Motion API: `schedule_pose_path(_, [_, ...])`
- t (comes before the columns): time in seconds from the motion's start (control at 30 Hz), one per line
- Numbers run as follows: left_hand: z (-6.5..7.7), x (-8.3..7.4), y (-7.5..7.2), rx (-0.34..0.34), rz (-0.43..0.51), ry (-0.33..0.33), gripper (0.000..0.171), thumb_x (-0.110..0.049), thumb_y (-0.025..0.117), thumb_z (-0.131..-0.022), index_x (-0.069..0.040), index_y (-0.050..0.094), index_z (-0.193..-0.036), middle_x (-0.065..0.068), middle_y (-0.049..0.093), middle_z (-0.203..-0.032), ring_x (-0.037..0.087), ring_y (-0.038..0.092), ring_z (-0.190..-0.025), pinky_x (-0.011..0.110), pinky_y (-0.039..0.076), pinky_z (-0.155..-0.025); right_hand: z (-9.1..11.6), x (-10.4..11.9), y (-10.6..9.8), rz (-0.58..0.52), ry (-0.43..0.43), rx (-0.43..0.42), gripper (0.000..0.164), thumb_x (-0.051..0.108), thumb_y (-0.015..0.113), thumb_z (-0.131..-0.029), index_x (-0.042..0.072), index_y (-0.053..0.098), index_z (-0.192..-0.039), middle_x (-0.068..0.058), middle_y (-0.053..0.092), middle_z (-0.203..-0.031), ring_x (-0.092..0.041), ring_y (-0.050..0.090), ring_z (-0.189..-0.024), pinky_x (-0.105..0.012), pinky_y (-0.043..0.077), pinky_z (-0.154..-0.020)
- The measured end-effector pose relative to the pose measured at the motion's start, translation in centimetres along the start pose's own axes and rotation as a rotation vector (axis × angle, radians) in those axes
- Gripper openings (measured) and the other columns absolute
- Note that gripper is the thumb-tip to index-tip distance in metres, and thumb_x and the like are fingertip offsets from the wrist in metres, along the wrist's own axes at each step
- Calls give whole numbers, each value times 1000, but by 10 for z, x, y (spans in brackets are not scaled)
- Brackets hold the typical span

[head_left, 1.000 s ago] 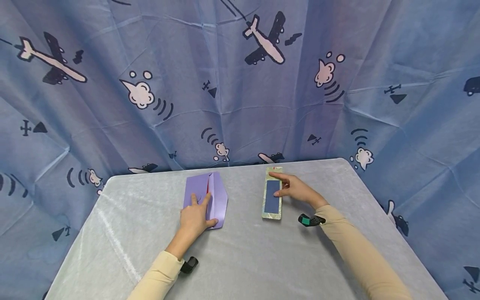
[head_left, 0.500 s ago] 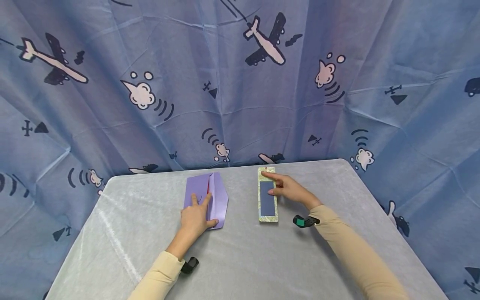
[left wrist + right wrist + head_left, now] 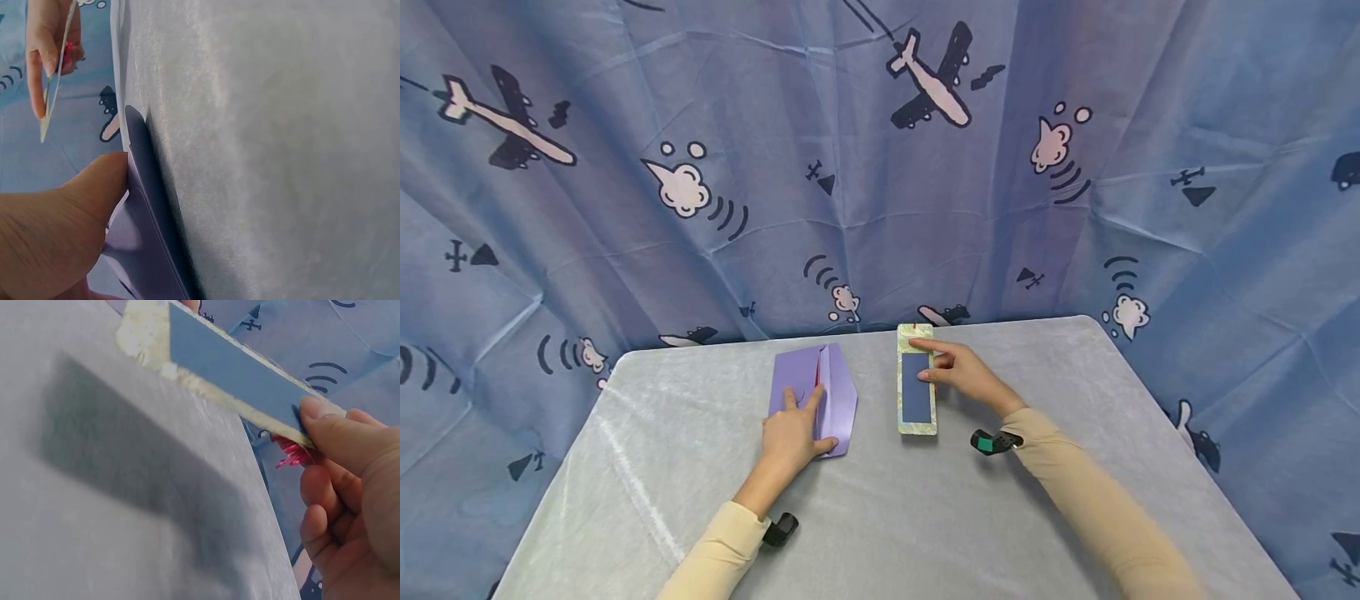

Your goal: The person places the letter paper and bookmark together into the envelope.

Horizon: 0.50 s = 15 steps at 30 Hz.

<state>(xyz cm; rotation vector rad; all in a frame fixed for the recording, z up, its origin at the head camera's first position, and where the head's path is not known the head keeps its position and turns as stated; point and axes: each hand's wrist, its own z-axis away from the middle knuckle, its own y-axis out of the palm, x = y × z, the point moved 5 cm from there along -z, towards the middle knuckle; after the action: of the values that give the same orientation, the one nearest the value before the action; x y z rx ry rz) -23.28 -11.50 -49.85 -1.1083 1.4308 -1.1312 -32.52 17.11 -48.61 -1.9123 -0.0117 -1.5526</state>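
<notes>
A purple envelope (image 3: pixel 844 396) lies on the table with its flap folded out to the right and a sliver of red showing at its opening. My left hand (image 3: pixel 788 435) rests on it, fingers spread, thumb on the flap. In the left wrist view that thumb (image 3: pixel 94 187) touches the envelope's edge (image 3: pixel 147 231). To the right, my right hand (image 3: pixel 972 377) pinches a bookmark (image 3: pixel 916 408) by its side near the far end. It has a blue panel and a pale yellow patterned border. A pink-red tassel (image 3: pixel 290 452) hangs under it, and its shadow falls on the table.
A pale grey cloth covers the table (image 3: pixel 880 517). Behind its far edge hangs a blue curtain (image 3: pixel 880 183) printed with planes. Each wrist carries a small black camera strap, such as the right wrist's strap (image 3: pixel 996 442).
My right hand has carried the bookmark leftward and slightly farther away, closer to the envelope. My left hand and the envelope have stayed in place.
</notes>
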Motion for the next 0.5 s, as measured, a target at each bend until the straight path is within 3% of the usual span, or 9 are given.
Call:
schedule_pose_path(0.27, [0,0,1,8,-7,0,95,-56,85,-65,-21,48,-146,39,47,-138,45,69,-76,60,52,-71,-13,7,17,-12,-31,1,58,20,72,-90,19,52,-144,3,45,-58,-6,32,-53,-23,27,-52])
schedule_pose_path(0.5, [-1,0,0,17,-7,5,98,-57,85,-65,-20,47,-147,40,47,-139,45,69,-78,61,52,-72,-25,11,32,21,-65,6,57,20,71,-91,15,51,-145,5,40,-58,-5,31,-51,-23,27,-50])
